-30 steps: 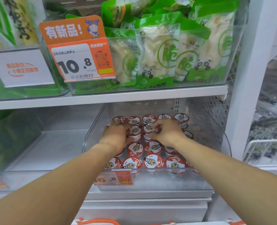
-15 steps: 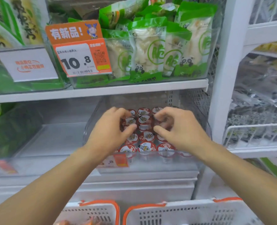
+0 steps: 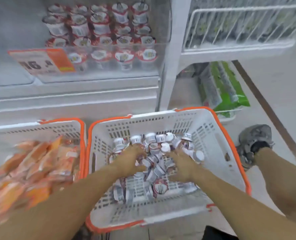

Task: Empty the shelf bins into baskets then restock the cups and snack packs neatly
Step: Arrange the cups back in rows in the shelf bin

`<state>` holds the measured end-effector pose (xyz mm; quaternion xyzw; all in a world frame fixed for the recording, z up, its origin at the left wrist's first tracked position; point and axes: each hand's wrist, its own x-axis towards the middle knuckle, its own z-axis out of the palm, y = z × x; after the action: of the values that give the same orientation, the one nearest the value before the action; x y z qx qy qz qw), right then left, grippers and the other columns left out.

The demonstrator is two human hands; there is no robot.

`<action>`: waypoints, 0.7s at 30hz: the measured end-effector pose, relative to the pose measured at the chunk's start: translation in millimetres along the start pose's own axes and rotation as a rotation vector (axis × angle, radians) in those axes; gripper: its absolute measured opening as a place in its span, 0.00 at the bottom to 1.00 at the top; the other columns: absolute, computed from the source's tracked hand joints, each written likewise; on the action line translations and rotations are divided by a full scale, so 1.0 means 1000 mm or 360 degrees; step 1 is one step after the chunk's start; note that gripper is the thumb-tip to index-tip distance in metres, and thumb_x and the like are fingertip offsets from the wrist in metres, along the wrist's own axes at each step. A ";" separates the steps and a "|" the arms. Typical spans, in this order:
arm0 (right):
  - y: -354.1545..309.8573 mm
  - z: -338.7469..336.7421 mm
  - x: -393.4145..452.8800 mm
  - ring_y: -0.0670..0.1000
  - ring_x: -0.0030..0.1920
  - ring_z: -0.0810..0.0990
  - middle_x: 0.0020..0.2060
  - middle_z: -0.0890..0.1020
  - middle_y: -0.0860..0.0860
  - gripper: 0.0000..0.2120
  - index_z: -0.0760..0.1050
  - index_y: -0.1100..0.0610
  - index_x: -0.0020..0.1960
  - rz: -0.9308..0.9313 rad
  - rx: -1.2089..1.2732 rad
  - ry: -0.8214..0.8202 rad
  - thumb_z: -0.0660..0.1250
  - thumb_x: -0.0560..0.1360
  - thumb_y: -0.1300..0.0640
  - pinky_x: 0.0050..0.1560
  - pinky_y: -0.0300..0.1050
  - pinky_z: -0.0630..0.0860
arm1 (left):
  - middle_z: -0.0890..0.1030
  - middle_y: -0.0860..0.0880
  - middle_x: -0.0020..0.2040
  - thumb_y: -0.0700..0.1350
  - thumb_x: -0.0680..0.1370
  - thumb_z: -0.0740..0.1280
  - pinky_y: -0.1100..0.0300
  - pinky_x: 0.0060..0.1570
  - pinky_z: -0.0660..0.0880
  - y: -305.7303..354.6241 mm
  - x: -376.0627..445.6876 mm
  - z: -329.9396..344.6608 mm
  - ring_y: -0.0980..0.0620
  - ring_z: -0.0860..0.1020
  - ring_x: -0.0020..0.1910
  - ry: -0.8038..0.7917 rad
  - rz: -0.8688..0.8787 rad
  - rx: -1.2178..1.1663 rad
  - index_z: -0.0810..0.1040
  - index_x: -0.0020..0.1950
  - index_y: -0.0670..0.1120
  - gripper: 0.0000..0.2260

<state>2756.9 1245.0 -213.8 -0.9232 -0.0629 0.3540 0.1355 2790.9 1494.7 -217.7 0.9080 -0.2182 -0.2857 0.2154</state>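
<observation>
Cups (image 3: 154, 163) lie jumbled in the white basket (image 3: 211, 135) with the orange rim, heaped on their sides and ends with white bases and red-and-white lids showing. Their label print is too blurred to read. Both hands are down in this heap. The left hand (image 3: 130, 158) sits at the heap's left side with its fingers curled among the cups; the picture is too smeared to tell whether it has closed round one. The right hand (image 3: 182, 165) sits just beside it on the heap's right side, fingers likewise bent into the cups, and whether it grips one cannot be told either.

Beyond the hands, up on the shelf, a clear bin (image 3: 98, 66) holds more cups (image 3: 102, 28) of the same kind standing upright in rows, lids up. On the bin's front, above and left of the left hand, hangs an orange and white price tag (image 3: 41, 62) whose large digits read as 16; the smaller print is blurred.

To the left of the left forearm a second white basket (image 3: 39, 129) with an orange rim stands touching the first, filled with orange snack packs (image 3: 34, 167), heavily blurred.

Beyond and right of the right hand, under a white wire rack (image 3: 239, 26), green packs (image 3: 225, 87) lie low by the floor. Right of the right forearm a grey shoe (image 3: 254, 139) rests on the floor.
</observation>
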 end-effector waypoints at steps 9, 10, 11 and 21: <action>0.039 0.017 0.024 0.66 0.78 0.55 0.80 0.41 0.59 0.57 0.41 0.40 0.81 0.0286 0.0121 0.0165 0.80 0.68 0.45 0.70 0.61 0.70 | 0.64 0.50 0.76 0.56 0.70 0.77 0.47 0.74 0.59 -0.043 0.017 0.039 0.46 0.56 0.77 -0.0008 -0.0272 0.0444 0.65 0.77 0.53 0.38; 0.041 0.022 0.026 0.67 0.78 0.56 0.80 0.44 0.60 0.58 0.39 0.40 0.80 0.0323 0.0104 0.0133 0.80 0.68 0.46 0.70 0.61 0.69 | 0.67 0.51 0.74 0.56 0.69 0.78 0.48 0.73 0.61 -0.043 0.019 0.036 0.46 0.59 0.75 -0.0008 -0.0246 0.0450 0.68 0.75 0.53 0.37; 0.043 0.027 0.029 0.68 0.77 0.56 0.80 0.49 0.61 0.59 0.38 0.40 0.80 0.0332 0.0064 0.0127 0.80 0.68 0.47 0.69 0.62 0.70 | 0.69 0.51 0.72 0.56 0.69 0.78 0.49 0.71 0.63 -0.044 0.020 0.034 0.47 0.61 0.73 -0.0014 -0.0212 0.0444 0.71 0.73 0.54 0.34; 0.055 0.038 0.041 0.59 0.51 0.76 0.39 0.73 0.49 0.52 0.52 0.45 0.79 0.0313 0.0325 0.0209 0.81 0.66 0.51 0.57 0.53 0.74 | 0.76 0.56 0.61 0.56 0.73 0.74 0.53 0.67 0.60 -0.026 0.010 0.061 0.52 0.69 0.65 -0.0013 0.0025 0.0263 0.77 0.60 0.53 0.18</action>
<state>2762.5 1208.8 -283.2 -0.9275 0.0731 0.3090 0.1973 2768.2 1494.5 -280.5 0.9198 -0.2488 -0.2687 0.1411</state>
